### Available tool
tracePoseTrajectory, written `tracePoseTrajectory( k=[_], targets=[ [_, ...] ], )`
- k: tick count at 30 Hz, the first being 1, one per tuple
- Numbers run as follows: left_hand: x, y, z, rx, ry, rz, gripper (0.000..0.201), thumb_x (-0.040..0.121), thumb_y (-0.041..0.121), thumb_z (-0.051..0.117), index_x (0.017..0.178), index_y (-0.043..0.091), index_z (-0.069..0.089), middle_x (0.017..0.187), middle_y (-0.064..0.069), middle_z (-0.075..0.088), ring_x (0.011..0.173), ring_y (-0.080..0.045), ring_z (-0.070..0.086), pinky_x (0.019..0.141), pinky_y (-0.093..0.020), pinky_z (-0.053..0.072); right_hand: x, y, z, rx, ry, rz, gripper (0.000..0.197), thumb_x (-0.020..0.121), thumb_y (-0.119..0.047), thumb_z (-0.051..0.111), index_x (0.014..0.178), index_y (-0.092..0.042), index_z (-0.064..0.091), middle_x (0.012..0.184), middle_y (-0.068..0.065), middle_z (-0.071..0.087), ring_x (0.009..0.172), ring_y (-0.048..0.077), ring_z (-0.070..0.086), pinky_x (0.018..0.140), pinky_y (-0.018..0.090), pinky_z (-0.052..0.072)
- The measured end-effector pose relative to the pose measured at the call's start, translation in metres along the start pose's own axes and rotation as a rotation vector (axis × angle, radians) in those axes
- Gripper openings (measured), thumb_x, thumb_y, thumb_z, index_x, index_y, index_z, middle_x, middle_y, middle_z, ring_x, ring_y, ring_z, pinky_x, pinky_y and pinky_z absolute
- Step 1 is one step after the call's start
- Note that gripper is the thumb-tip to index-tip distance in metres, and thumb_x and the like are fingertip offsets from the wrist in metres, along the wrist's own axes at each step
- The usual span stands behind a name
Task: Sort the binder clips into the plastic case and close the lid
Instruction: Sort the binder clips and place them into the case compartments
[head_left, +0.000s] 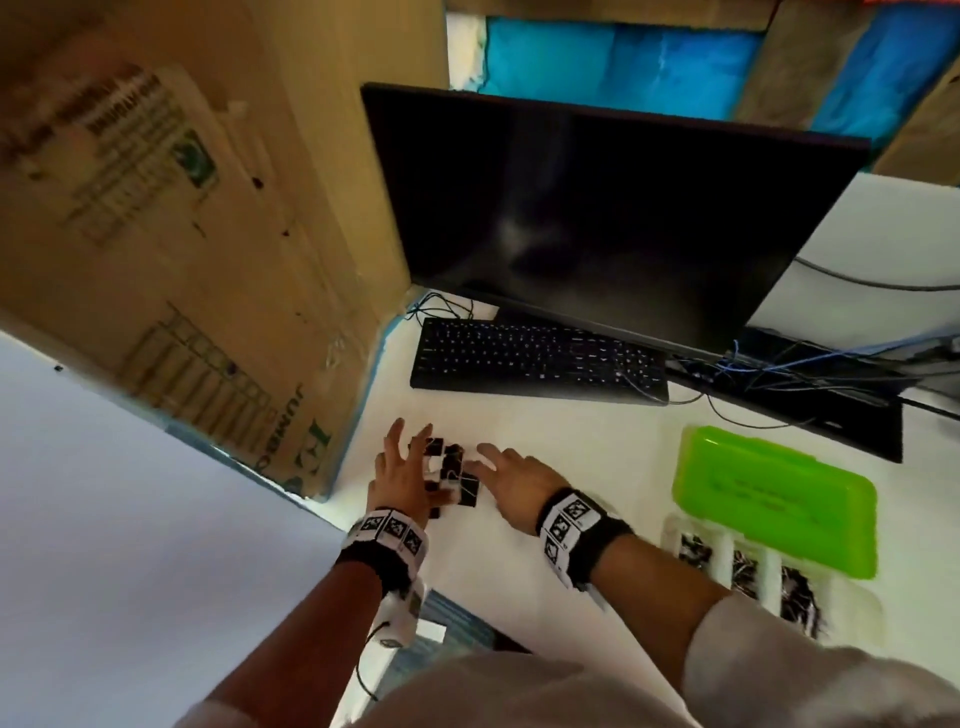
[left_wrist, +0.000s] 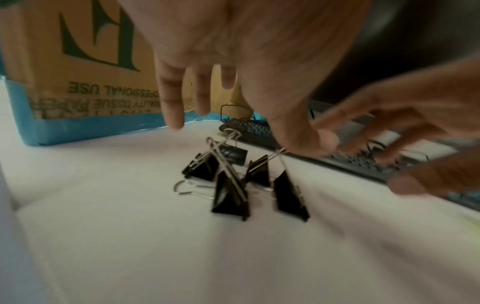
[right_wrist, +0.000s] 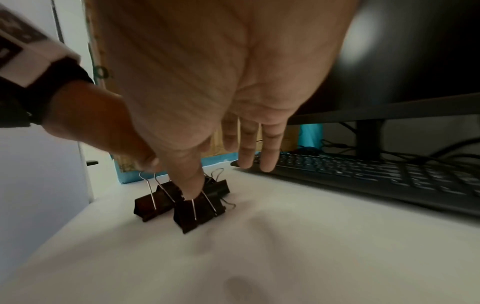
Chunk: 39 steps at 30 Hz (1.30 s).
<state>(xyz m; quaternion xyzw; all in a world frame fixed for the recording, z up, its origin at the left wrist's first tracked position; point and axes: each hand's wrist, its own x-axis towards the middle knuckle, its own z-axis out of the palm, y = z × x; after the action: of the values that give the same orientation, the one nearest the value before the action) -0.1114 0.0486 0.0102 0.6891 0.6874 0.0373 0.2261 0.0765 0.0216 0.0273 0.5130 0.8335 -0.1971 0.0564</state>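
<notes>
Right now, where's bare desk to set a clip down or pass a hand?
Free: the white strip between the clips and the green case, below the keyboard, and the patch nearer the person than the clips. Crowded: around the clips, where the left hand and right hand meet beside the box, and the cable tangle right of the keyboard.

Right hand (right_wrist: 207, 82) thumb touches black binder clips (right_wrist: 182, 203).

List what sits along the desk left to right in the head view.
Cardboard box → left hand → binder clips → right hand → green lid of the plastic case.
</notes>
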Motion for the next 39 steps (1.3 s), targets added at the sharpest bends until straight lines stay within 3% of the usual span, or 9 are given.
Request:
tracePoseTrajectory(
  k=[4, 7, 9, 14, 18, 22, 29, 33, 39],
  targets=[
    [0.018, -0.012, 0.006, 0.138, -0.341, -0.001, 0.119, 0.064, 0.032, 0.084, 0.146, 0.040, -0.002, 0.154, 0.005, -0.027, 0.134, -0.036, 0.028, 0.106, -0.048, 0.038, 0.030, -0.015, -0.009, -0.094, -0.066, -0.115, 0.052, 0.091, -0.011, 0.049, 0.141, -0.019, 0.035, 0.155, 0.010, 0.019, 0.139, 0.031, 0.024, 0.110, 0.048, 0.030],
    [0.025, -0.007, 0.011, 0.147, -0.351, 0.024, 0.100, 0.075, 0.019, 0.075, 0.147, 0.033, 0.008, 0.156, 0.003, 0.003, 0.128, -0.034, 0.033, 0.105, -0.042, 0.039, 0.037, -0.011, -0.007, -0.105, -0.142, -0.116, 0.053, 0.094, -0.016, 0.047, 0.144, -0.024, 0.031, 0.155, 0.009, 0.020, 0.143, 0.030, 0.018, 0.113, 0.049, 0.023],
    [0.023, -0.001, 0.017, 0.104, -0.284, 0.058, 0.086, 0.077, 0.013, 0.072, 0.146, 0.024, 0.021, 0.148, 0.000, 0.022, 0.121, -0.031, 0.042, 0.102, -0.038, 0.041, 0.034, -0.004, -0.007, -0.081, -0.133, -0.103, 0.048, 0.095, -0.014, 0.045, 0.142, -0.021, 0.034, 0.149, 0.013, 0.031, 0.136, 0.034, 0.030, 0.108, 0.047, 0.031],
    [0.010, 0.024, 0.037, -0.017, -0.310, 0.255, 0.061, 0.075, 0.015, 0.074, 0.129, 0.020, 0.046, 0.133, 0.001, 0.036, 0.112, -0.024, 0.051, 0.100, -0.032, 0.043, 0.007, 0.019, 0.003, 0.011, -0.103, 0.030, 0.031, 0.094, -0.020, 0.045, 0.123, -0.010, 0.052, 0.120, 0.018, 0.048, 0.102, 0.038, 0.054, 0.072, 0.040, 0.045],
    [0.003, 0.054, 0.048, -0.088, -0.303, 0.365, 0.028, 0.081, 0.007, 0.065, 0.108, 0.011, 0.062, 0.115, -0.001, 0.049, 0.103, -0.019, 0.055, 0.086, -0.015, 0.037, -0.027, 0.041, 0.015, -0.017, -0.082, 0.141, 0.026, 0.093, -0.027, 0.048, 0.112, -0.016, 0.063, 0.109, 0.012, 0.058, 0.098, 0.032, 0.058, 0.076, 0.039, 0.046],
    [-0.001, 0.079, 0.056, -0.103, -0.334, 0.451, 0.021, 0.085, 0.004, 0.058, 0.103, 0.010, 0.066, 0.110, -0.004, 0.052, 0.099, -0.024, 0.057, 0.083, -0.024, 0.044, -0.058, 0.059, 0.015, 0.065, -0.041, 0.291, 0.025, 0.090, -0.026, 0.052, 0.101, -0.011, 0.068, 0.102, 0.013, 0.065, 0.100, 0.032, 0.055, 0.077, 0.036, 0.044],
    [-0.005, 0.122, 0.058, -0.126, -0.291, 0.556, 0.023, 0.082, 0.000, 0.058, 0.098, 0.012, 0.068, 0.093, 0.002, 0.048, 0.086, -0.019, 0.057, 0.084, -0.022, 0.045, -0.113, 0.078, 0.010, 0.362, 0.209, 0.570, 0.020, 0.081, -0.033, 0.063, 0.087, -0.015, 0.071, 0.092, 0.011, 0.072, 0.090, 0.028, 0.063, 0.076, 0.032, 0.048],
    [-0.009, 0.147, 0.063, -0.135, -0.303, 0.611, 0.022, 0.080, -0.002, 0.059, 0.094, 0.012, 0.070, 0.085, 0.000, 0.051, 0.081, -0.020, 0.060, 0.084, -0.029, 0.052, -0.164, 0.090, 0.003, 0.530, 0.430, 0.751, 0.021, 0.081, -0.038, 0.068, 0.076, -0.018, 0.071, 0.074, 0.002, 0.072, 0.065, 0.013, 0.061, 0.064, 0.024, 0.050],
    [-0.026, 0.202, 0.075, -0.195, -0.324, 0.746, 0.021, 0.079, -0.004, 0.061, 0.093, 0.009, 0.069, 0.084, 0.001, 0.052, 0.074, -0.013, 0.058, 0.077, -0.013, 0.045, -0.277, 0.128, 0.001, 0.781, 0.831, 1.138, 0.022, 0.073, -0.042, 0.075, 0.065, -0.022, 0.073, 0.059, -0.011, 0.069, 0.056, -0.007, 0.060, 0.054, 0.002, 0.040]
  ],
)
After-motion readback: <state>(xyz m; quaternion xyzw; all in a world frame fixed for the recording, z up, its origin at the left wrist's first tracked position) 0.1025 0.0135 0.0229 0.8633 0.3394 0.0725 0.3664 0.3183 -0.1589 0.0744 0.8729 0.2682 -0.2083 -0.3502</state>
